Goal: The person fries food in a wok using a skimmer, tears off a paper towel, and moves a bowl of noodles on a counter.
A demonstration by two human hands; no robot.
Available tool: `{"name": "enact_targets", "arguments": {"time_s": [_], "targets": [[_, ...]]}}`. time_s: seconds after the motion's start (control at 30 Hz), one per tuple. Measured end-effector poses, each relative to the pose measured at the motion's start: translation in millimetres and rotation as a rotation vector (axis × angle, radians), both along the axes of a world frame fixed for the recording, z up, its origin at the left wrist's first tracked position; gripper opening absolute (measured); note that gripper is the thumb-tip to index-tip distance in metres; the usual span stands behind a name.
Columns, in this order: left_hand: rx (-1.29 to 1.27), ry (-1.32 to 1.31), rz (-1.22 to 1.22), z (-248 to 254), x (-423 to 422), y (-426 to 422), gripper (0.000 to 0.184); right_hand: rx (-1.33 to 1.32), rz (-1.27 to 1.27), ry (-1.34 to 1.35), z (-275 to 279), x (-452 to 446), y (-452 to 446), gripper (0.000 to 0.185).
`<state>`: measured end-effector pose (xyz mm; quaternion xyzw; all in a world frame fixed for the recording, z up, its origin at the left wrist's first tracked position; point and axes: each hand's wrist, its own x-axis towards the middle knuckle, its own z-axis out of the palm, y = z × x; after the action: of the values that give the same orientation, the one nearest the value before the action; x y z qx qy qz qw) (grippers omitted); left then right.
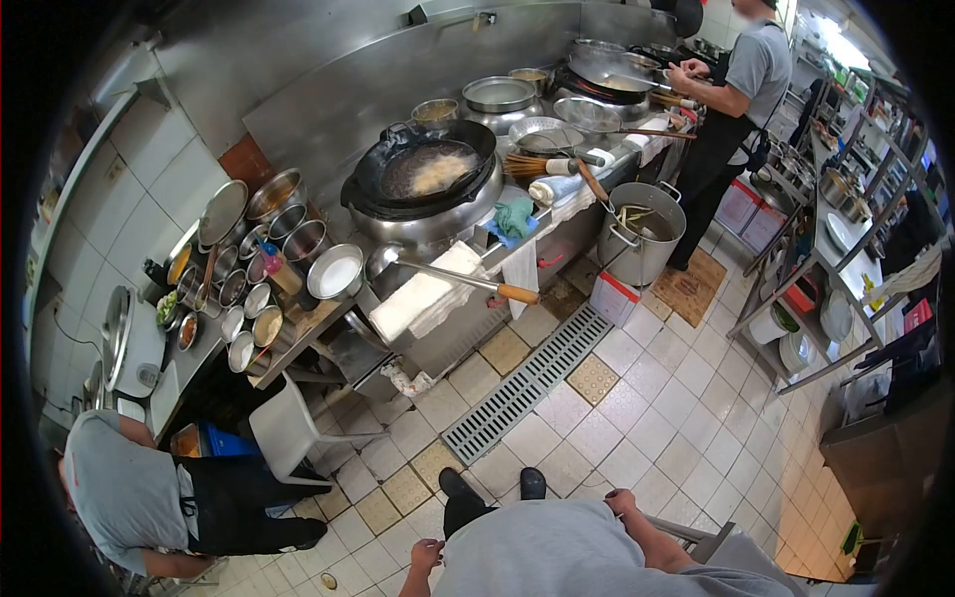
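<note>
At the lower edge, my left hand (428, 554) is closed beside my grey shirt (542, 552). My right hand (621, 501) is curled at the shirt's other side. Whether either hand holds anything is too small to make out. Both hands are well away from the cooking range. On the range ahead stands a black wok (428, 171) with pale food frying in dark oil. In front of it, a wooden-handled ladle (468, 281) lies across a folded white towel (428, 298).
Metal pots and seasoning bowls (269, 323) crowd the left counter, with a white chair (288, 428) below. One co-worker (209, 493) bends at lower left; another (751, 90) works at the far wok. A large stockpot (642, 234), floor drain (527, 383) and shelving rack (811, 259) stand ahead and right.
</note>
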<state>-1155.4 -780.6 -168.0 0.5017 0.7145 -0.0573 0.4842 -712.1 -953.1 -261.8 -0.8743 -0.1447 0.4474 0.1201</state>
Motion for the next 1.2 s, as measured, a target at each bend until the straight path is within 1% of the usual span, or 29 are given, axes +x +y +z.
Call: {"name": "enact_targets", "arguments": {"time_s": [0.27, 0.37, 0.47, 0.67, 0.77, 0.87, 0.97, 1.07, 1.2], "targets": [[-0.002, -0.011, 0.0, -1, 0, 1, 0.027, 0.018, -0.014, -0.01, -1, 0, -1, 0.027], [-0.003, -0.009, -0.005, 0, 2, 2, 0.028, -0.019, 0.01, -0.021, -7, 1, -2, 0.027], [-0.005, -0.013, -0.017, -4, -1, 2, 0.028, -0.01, -0.01, 0.0, -1, 1, 0, 0.027], [-0.006, -0.007, -0.023, -6, -3, 1, 0.028, -0.006, 0.01, -0.042, -12, -1, -4, 0.026], [0.0, -0.014, -0.007, -4, -3, 0, 0.028, 0.009, 0.045, -0.102, -27, -1, -9, 0.026], [0.003, -0.01, 0.005, -4, -3, -2, 0.028, 0.002, 0.069, -0.107, -37, 1, -12, 0.026], [0.002, -0.017, 0.021, -3, -3, -4, 0.028, -0.011, 0.056, -0.084, -32, 1, -11, 0.027], [0.012, -0.031, -0.001, -17, -11, -6, 0.028, -0.016, 0.031, -0.059, -16, -1, -6, 0.027], [-0.002, -0.012, 0.032, -14, -9, -6, 0.029, 0.005, 0.028, -0.043, -11, -1, -4, 0.028]]}}
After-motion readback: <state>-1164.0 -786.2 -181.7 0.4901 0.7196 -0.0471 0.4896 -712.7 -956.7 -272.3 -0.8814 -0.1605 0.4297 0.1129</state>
